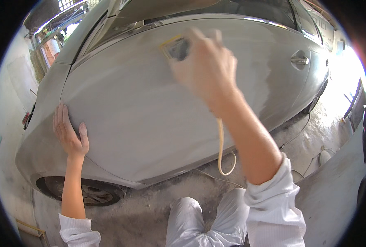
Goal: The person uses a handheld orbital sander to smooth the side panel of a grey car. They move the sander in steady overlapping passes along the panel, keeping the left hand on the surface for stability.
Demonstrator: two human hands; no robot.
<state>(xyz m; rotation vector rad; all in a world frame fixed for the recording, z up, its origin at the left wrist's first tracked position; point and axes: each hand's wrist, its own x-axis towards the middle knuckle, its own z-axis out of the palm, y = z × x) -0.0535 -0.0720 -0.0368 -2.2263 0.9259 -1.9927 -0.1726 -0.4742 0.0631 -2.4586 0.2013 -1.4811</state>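
Yellow-edged, the sanding block (177, 48) is gripped in the curled right hand (207, 61), high on the car door (141, 111) — likely light, stiff, best held by its sides — while the left hand (70, 133) is laid open, empty, at the door's front edge.

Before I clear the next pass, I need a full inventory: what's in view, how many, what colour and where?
Car: one, grey, across the middle
Side windows: at least two, dark, top right
Door handle: one clear, silver, right
Front wheel: one, dark tyre, lower left
Rear wheel: one, dark, far right
Flat hand tool, likely a sander: one, dark with yellow edge, upper centre
Hose: one, cream, below centre
Floor: one, grey, below
Left hand: one, dusty, on car's side
Right hand: one, blurred, holding tool
Sleeves: two, white, lower edge
Trouser legs: two, white, bottom centre
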